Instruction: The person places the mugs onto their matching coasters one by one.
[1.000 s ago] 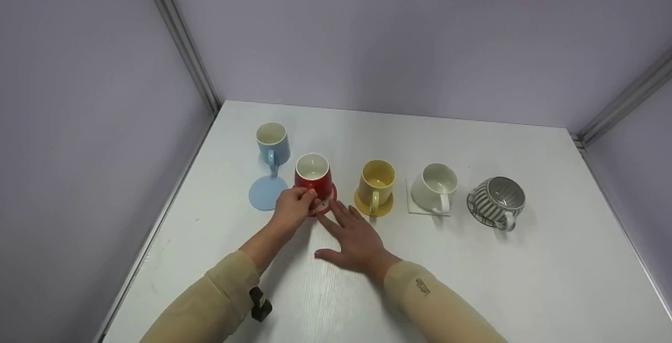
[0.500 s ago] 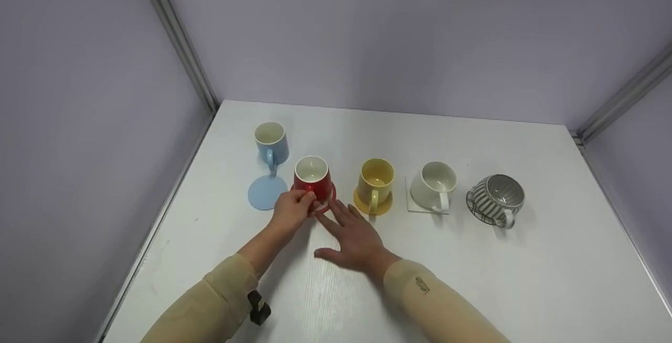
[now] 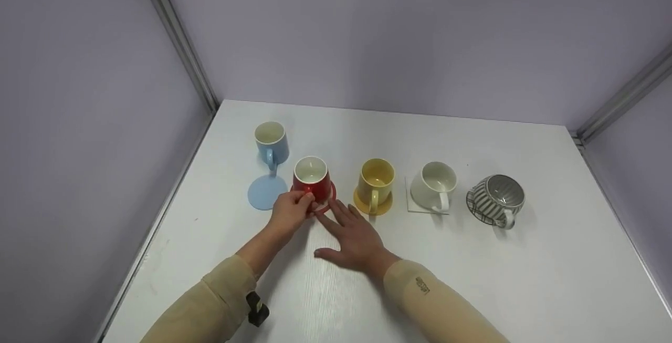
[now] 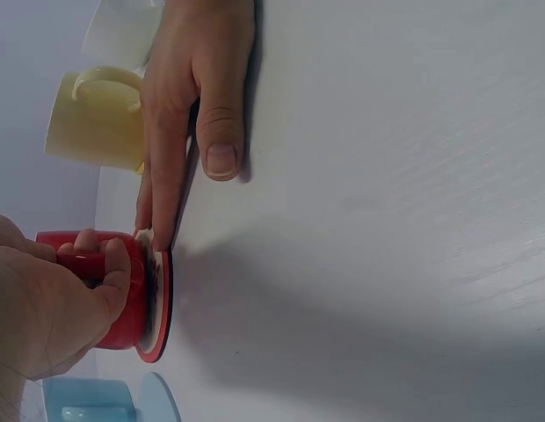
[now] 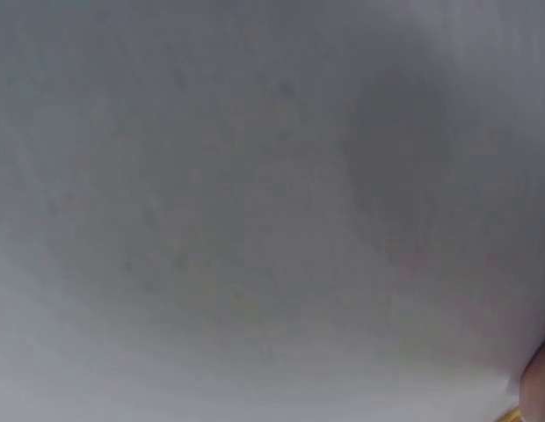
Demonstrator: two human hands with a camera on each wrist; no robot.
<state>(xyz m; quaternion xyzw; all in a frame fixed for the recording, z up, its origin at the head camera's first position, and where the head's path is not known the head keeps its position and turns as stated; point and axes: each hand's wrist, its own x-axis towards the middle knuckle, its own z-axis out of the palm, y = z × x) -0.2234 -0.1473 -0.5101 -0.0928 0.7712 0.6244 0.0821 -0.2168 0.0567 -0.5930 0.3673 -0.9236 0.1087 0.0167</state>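
My left hand grips the handle of a red mug with a white inside. The mug stands upright over a round red-rimmed coaster. In the left wrist view, the fingers curl around the red handle, close above the coaster. My right hand lies flat on the table with its fingers spread, its fingertips touching the near edge of that coaster. Only a bit of the right hand shows in the right wrist view.
A blue mug stands behind a blue coaster at left. To the right, a yellow mug is on a yellow coaster, a white mug on a square coaster and a striped cup on a patterned coaster. Walls enclose the table.
The red mug has come slightly nearer and lower over its coaster, with my left hand still on the handle. My right hand stays where it was.
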